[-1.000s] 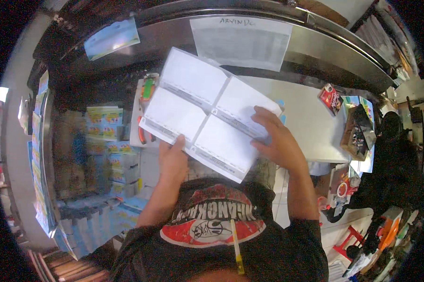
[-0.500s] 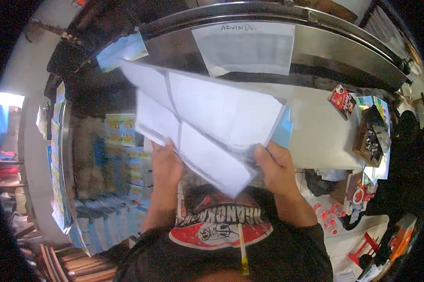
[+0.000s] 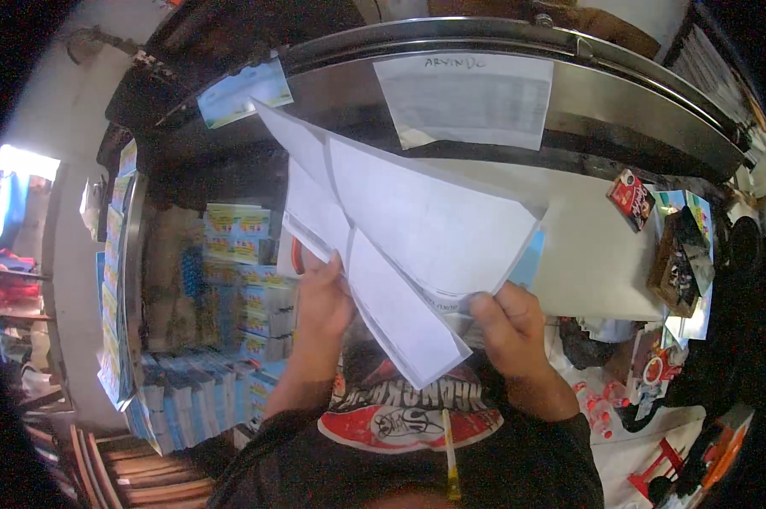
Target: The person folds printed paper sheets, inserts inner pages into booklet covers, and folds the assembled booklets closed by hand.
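A bundle of white paper sheets (image 3: 400, 229) is lifted in front of me, fanned and tilted toward the upper left. My left hand (image 3: 323, 301) grips the sheets at their lower left edge. My right hand (image 3: 506, 327) pinches their lower right corner. The papers hide part of the white counter (image 3: 595, 254) behind them. A pencil (image 3: 448, 450) sticks out of my dark shirt below.
A glass display case (image 3: 221, 280) at the left holds stacked blue and yellow boxes. A curved metal panel (image 3: 637, 102) with a taped paper sheet (image 3: 468, 97) runs along the back. Small packets and a red box (image 3: 631, 197) crowd the counter's right end.
Both hands have raised the papers off the counter and toward the camera; the sheets have fanned out and tilted to the upper left, and the view has shifted slightly.
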The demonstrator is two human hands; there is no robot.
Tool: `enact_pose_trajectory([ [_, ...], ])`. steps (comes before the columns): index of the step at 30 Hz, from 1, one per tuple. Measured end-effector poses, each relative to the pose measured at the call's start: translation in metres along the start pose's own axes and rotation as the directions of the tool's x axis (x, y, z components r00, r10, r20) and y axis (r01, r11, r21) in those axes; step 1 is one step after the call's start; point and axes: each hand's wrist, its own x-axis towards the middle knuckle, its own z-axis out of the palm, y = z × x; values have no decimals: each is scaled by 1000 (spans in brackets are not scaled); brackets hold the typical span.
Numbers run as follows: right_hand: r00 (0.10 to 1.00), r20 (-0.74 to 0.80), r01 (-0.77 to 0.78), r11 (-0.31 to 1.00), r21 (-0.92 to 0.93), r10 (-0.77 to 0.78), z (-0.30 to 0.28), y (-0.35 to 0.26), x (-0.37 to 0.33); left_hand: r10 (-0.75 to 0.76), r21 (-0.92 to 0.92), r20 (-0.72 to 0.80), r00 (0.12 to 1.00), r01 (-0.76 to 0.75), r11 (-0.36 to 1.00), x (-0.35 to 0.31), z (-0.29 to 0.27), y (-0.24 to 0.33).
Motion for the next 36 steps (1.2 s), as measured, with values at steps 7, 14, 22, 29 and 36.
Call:
enact_pose_trajectory([
  [7,977,-208,-93,974,-208,49,-9,-1,4,58,24,-50,997,-56,998,2,-10,7],
  [14,644,-532,-73,648,-758,-550,-41,30,30,-2,238,-176,984,45,970,-11,8,1],
  [22,951,306,307,274,-911,-49,-6,19,32,-55,2,-174,983,56,998,-16,13,-7],
  [29,936,347,329,203,-922,61,11,16,35,-90,-38,-46,995,88,995,-24,-11,-12],
  [36,921,371,307,370,-877,117,2,25,44,-128,80,-33,991,130,988,-23,-5,-8],
])
